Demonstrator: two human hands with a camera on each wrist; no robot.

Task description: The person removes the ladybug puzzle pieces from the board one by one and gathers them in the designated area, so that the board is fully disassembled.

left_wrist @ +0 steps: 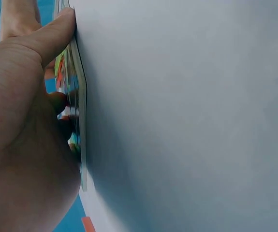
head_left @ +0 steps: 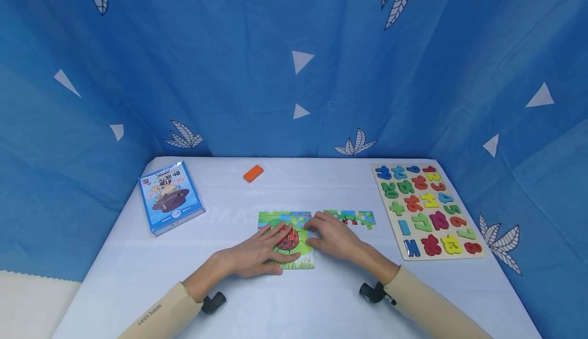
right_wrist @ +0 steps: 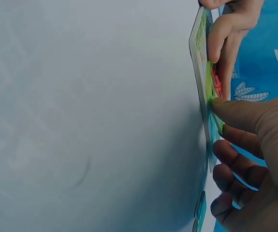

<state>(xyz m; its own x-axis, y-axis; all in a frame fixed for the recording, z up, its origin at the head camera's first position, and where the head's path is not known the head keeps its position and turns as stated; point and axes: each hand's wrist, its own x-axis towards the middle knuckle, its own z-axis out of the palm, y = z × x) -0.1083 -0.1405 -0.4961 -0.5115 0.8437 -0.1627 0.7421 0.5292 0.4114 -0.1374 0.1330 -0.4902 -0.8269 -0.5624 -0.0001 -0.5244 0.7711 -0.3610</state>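
Observation:
A ladybug jigsaw puzzle [head_left: 303, 262] in a flat tray lies on the table in front of me, green and blue with a red ladybug in the middle. My left hand [head_left: 259, 252] rests on its left part, fingers stretched over the picture and the thumb by the near edge. At the puzzle's right edge, my right hand [head_left: 335, 237] pinches a thin puzzle piece [right_wrist: 218, 121] between thumb and index finger. In the right wrist view the piece tilts slightly up from the tray; its other fingers are curled loosely. Several joined loose pieces [head_left: 366, 217] lie just beyond the right hand.
A number puzzle board [head_left: 398, 237] with colourful pieces lies to the right. At the back left is a blue game box [head_left: 158, 219]. A small orange block [head_left: 253, 173] sits toward the back of the white table [head_left: 294, 308]. Blue curtains [head_left: 248, 73] enclose the table's back and sides.

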